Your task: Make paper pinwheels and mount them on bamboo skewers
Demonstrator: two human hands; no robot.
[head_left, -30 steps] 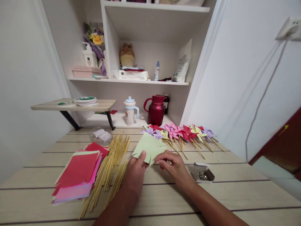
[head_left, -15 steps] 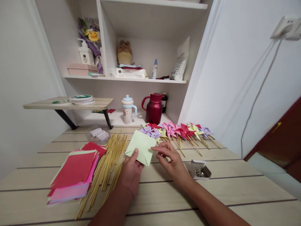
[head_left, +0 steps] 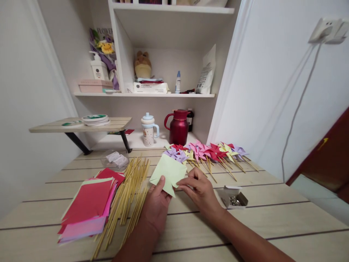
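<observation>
Two bare, sleeveless forearms

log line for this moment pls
left hand: holds green paper square | right hand: pinches its edge | left of hands: sticks, paper stack | behind: pinwheels

You have a pale wooden table [head_left: 272, 222] with dark seams running across it. On its left lies a stack of red and pink paper squares [head_left: 88, 205], with a loose bundle of bamboo sticks [head_left: 129, 196] just beside it on the right. A clear plastic packet [head_left: 114, 159] sits behind them. A row of finished paper pinwheels [head_left: 209, 152] lies along the far edge, and 1 small open box of pins [head_left: 233, 198] rests to the right.
</observation>
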